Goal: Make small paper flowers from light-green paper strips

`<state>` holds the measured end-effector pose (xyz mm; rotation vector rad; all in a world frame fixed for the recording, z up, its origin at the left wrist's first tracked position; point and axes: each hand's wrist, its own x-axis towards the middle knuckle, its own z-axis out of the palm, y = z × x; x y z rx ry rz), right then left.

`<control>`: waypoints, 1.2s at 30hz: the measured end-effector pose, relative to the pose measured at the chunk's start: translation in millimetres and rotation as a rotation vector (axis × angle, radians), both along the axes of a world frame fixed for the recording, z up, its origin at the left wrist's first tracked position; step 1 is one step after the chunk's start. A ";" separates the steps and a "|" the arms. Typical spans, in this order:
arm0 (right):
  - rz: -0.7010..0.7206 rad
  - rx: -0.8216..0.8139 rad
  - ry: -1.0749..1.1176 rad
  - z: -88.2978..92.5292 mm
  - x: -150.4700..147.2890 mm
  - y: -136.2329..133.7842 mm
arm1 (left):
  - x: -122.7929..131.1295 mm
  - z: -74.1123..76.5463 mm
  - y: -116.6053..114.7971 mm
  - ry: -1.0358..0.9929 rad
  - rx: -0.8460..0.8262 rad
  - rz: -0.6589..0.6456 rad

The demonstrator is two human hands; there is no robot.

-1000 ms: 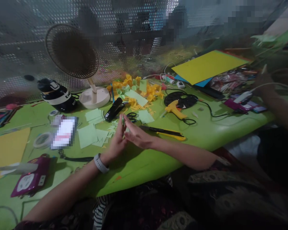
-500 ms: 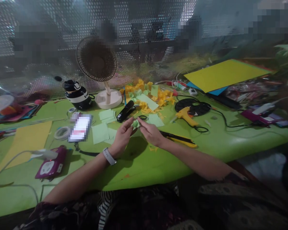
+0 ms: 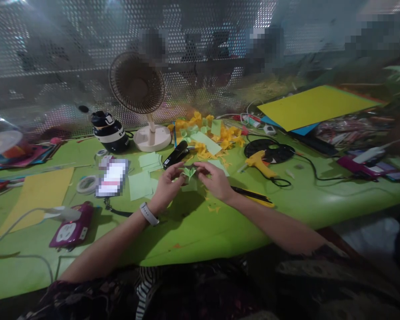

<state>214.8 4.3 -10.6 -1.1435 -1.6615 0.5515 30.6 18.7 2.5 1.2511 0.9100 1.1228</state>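
Pinching a small folded green paper (image 3: 189, 172) in the left hand (image 3: 167, 187) above the green table (image 3: 200, 233), bent right hand (image 3: 217, 182) alongside, too close to tell whether touching.

A: What colour is the fan (image 3: 137, 82)?
B: Cream-white at the base (image 3: 152, 139). Left of it, the bottle (image 3: 111, 146) is black with a white band (image 3: 108, 135).
A: And right of the fan?
B: Yellow-orange paper scraps (image 3: 231, 138), a yellow glue gun (image 3: 262, 164), a bright yellow sheet (image 3: 320, 106) over a blue sheet (image 3: 307, 129).
A: In front of it?
B: Pale green paper squares (image 3: 139, 184), a light green folded paper (image 3: 189, 172), a purple socket box (image 3: 83, 222), a light grey watch strap (image 3: 149, 214), a black-and-white striped cloth (image 3: 143, 289). The table (image 3: 203, 235) is lime green.
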 end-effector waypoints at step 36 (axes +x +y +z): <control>0.040 -0.281 0.355 7.3 -5.5 -3.0 | 0.8 -7.0 -0.3 -0.026 -0.044 -0.005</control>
